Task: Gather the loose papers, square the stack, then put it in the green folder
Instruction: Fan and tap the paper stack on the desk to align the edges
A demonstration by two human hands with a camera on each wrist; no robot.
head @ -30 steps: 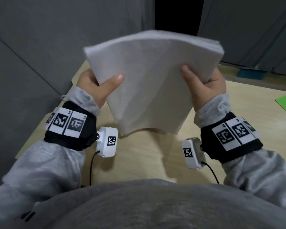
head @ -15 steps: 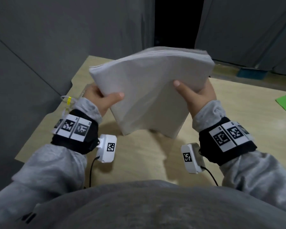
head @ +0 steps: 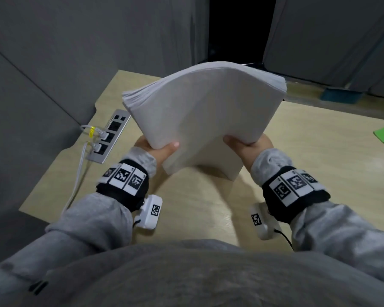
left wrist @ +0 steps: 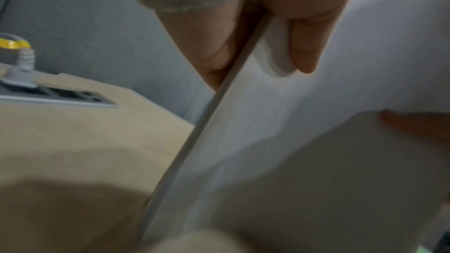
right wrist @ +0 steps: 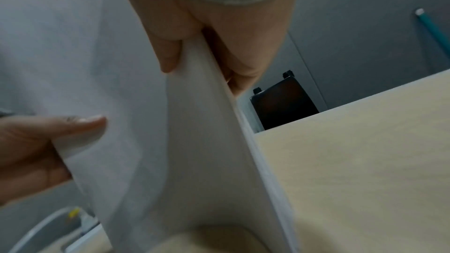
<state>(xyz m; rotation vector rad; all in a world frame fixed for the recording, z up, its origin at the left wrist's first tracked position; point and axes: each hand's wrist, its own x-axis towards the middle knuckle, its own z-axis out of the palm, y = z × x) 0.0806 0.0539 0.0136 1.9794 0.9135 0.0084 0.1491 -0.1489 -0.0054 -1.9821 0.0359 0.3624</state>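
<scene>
The head view looks down from above at the table (head: 193, 209), with the stack (head: 200, 111) toward 12 o'clock. Each wrist view sits close under its palm, facing along the fingers. All three share the stack and table.

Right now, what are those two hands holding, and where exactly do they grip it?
Both hold the paper stack: the left hand pinches its near left corner, the right hand its near right edge, bowing it above the table.
</scene>
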